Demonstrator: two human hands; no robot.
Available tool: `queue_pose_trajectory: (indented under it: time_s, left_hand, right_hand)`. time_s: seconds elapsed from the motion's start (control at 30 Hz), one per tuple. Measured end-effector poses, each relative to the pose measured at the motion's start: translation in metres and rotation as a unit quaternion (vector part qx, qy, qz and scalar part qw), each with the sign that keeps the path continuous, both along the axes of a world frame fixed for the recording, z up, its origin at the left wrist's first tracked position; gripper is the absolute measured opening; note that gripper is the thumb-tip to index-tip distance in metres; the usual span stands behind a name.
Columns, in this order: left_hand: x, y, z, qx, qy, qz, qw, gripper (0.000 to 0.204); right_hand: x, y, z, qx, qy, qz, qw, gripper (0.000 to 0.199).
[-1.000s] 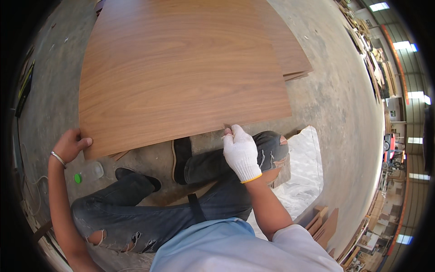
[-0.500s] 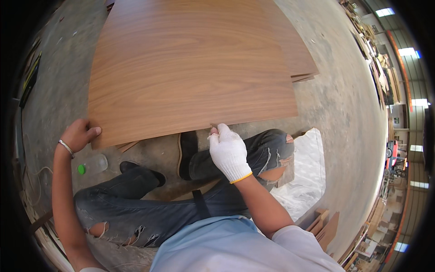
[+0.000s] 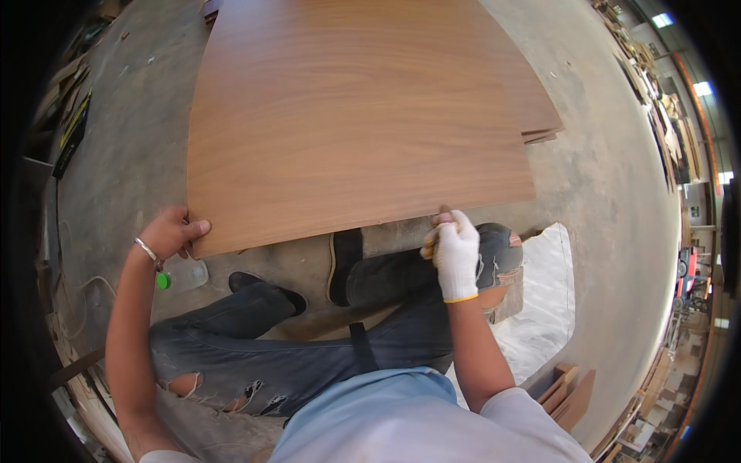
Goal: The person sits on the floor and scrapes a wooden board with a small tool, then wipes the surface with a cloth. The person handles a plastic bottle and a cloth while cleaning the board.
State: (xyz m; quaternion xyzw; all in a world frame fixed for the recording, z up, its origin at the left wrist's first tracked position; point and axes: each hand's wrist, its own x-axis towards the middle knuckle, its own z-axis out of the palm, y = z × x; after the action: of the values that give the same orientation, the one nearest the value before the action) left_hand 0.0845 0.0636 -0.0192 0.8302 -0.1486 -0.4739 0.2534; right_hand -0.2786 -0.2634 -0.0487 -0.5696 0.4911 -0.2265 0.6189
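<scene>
A large wood-grain panel (image 3: pixel 355 123) stretches away in front of me, its near edge above my legs. My bare left hand (image 3: pixel 176 233), with a metal bangle at the wrist, grips the panel's near left corner, thumb on top and fingers partly hidden below. My right hand (image 3: pixel 455 245), in a white knitted glove with a yellow cuff, is at the right part of the near edge. Its fingers are closed, and a small brownish tip shows above them; I cannot make out what it is.
More brown panels (image 3: pixel 542 136) lie beneath at the right. A clear bottle with a green cap (image 3: pixel 164 281) rests by my left forearm. White sheeting (image 3: pixel 540 297) and wood offcuts (image 3: pixel 570 393) are at my right. A black-and-yellow object (image 3: pixel 73 135) lies far left.
My right hand has slid right along the panel's near edge, its fingers now curled more. My left hand still holds the corner. The whole view has shifted slightly.
</scene>
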Motion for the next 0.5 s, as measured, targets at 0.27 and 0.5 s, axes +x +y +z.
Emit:
queue_pose_trajectory:
  time_s: [0.27, 0.5]
  left_hand:
    - [-0.032, -0.016, 0.011, 0.018, 0.145, -0.037, 0.989, 0.046]
    - [-0.052, -0.036, 0.012, 0.030, 0.174, -0.031, 0.984, 0.057]
  right_hand:
    - [-0.029, -0.040, -0.004, -0.021, -0.062, -0.083, 0.994, 0.022]
    - [-0.031, -0.092, -0.008, -0.005, -0.063, -0.067, 0.996, 0.021]
